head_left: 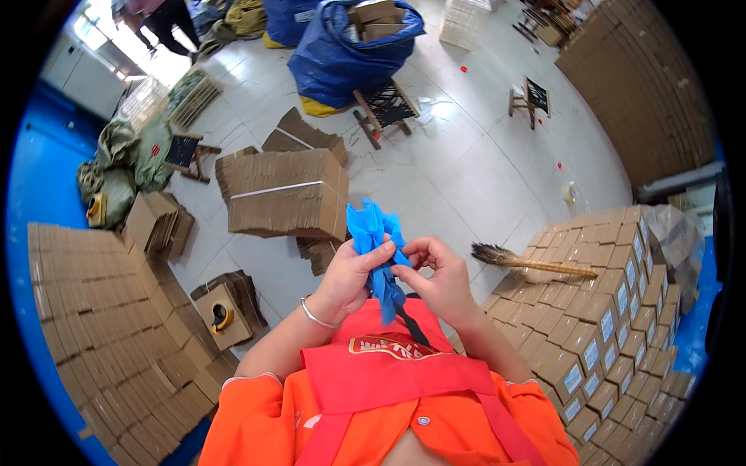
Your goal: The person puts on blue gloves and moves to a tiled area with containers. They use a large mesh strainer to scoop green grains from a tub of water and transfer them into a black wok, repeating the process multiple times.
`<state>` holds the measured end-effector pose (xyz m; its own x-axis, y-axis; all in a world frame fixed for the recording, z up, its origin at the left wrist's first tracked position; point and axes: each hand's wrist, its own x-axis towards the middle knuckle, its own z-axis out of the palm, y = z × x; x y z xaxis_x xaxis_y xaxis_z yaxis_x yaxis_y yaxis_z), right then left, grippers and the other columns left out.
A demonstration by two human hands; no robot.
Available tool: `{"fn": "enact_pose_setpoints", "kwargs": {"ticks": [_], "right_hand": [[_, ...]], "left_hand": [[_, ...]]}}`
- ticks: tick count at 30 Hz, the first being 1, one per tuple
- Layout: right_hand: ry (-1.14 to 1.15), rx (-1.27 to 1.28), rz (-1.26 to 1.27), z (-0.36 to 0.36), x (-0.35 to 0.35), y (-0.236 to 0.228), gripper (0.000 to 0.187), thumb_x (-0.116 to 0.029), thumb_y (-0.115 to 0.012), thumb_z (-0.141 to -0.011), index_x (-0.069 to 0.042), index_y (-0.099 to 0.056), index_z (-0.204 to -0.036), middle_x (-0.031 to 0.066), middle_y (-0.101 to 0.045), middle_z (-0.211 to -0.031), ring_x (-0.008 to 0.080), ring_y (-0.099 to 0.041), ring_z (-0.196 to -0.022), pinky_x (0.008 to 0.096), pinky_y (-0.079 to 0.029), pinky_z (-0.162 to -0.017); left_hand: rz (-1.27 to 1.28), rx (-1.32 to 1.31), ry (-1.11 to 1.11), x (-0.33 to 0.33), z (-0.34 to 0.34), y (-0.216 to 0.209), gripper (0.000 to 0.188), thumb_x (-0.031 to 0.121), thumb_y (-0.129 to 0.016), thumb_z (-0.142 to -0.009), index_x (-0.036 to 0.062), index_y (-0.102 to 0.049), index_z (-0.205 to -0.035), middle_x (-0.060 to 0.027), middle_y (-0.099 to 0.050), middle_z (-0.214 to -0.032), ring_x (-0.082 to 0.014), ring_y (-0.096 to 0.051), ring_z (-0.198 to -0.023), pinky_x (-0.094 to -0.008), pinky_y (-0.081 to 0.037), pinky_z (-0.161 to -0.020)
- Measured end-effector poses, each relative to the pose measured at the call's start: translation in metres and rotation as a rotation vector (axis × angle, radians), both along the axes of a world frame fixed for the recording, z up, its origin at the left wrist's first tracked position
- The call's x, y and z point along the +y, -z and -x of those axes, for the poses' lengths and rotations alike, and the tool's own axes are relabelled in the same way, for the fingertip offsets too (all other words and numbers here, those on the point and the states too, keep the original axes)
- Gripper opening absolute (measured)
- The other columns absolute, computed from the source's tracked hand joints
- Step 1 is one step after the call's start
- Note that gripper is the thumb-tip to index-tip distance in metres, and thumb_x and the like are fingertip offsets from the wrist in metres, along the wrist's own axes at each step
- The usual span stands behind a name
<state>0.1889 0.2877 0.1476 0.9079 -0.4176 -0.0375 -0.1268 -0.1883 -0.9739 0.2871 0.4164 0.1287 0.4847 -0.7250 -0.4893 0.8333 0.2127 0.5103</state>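
Observation:
In front of my chest I hold a crumpled, thin blue sheet (369, 225), soft like a glove or plastic film; its exact kind does not show. My left hand (353, 272) is closed round its middle, thumb on top, with folds sticking out above and a tail hanging below. The fingers of my right hand (437, 272) pinch its right edge. A dark strap (412, 326) lies below it over my red apron (373, 373). Beyond my left hand, a strapped bundle of flattened cardboard (284, 194) rests on the tiled floor.
Stacked small cartons (575, 311) rise on my right, with a straw brush (536, 264) on top. More cartons (101, 326) line the left. A tape dispenser (222, 317) sits on cardboard. Folding stools (387, 109) and a large blue sack (342, 54) stand farther off; a person's legs (171, 23) show far left.

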Motion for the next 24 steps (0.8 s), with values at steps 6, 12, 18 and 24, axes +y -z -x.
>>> {"fn": "enact_pose_setpoints", "kwargs": {"ticks": [6, 12, 18, 24], "right_hand": [[0.162, 0.038, -0.493, -0.018, -0.084, 0.006, 0.012, -0.001, -0.068, -0.082, 0.002, -0.061, -0.092, 0.0028, -0.062, -0.081, 0.0075, -0.058, -0.073, 0.0216, -0.048, -0.067], [0.281, 0.002, -0.583, -0.026, -0.191, 0.032, 0.009, -0.006, -0.063, -0.087, 0.001, -0.061, -0.092, 0.0024, -0.063, -0.082, 0.0083, -0.059, -0.075, 0.0225, -0.049, -0.068], [0.449, -0.215, -1.058, -0.041, -0.312, 0.025, 0.014, -0.017, -0.047, -0.098, -0.004, -0.052, -0.096, 0.0044, -0.060, -0.089, 0.0133, -0.060, -0.079, 0.0304, -0.052, -0.073], [0.389, -0.296, -1.078, -0.052, -0.415, 0.014, 0.013, -0.018, -0.048, -0.097, -0.006, -0.052, -0.093, 0.0002, -0.057, -0.082, 0.0067, -0.054, -0.072, 0.0219, -0.046, -0.064]], "left_hand": [[0.089, 0.101, 0.204, -0.085, -0.043, 0.004, 0.016, 0.019, -0.060, -0.091, 0.0060, -0.056, -0.099, -0.0051, -0.063, -0.091, -0.0164, -0.064, -0.083, -0.0317, -0.054, -0.073], [0.146, 0.153, 0.223, -0.200, -0.072, 0.012, 0.018, 0.020, -0.057, -0.093, 0.0073, -0.054, -0.106, -0.0067, -0.062, -0.097, -0.0200, -0.063, -0.093, -0.0362, -0.054, -0.079], [0.245, 0.144, 0.434, -0.322, -0.084, 0.011, 0.034, 0.010, -0.060, -0.085, 0.0054, -0.050, -0.117, -0.0062, -0.061, -0.100, -0.0141, -0.061, -0.086, -0.0294, -0.052, -0.075], [-0.055, -0.089, 0.409, -0.442, -0.078, 0.004, 0.025, 0.011, -0.056, -0.091, 0.0012, -0.052, -0.114, -0.0086, -0.062, -0.095, -0.0181, -0.063, -0.078, -0.0329, -0.054, -0.069]]}}
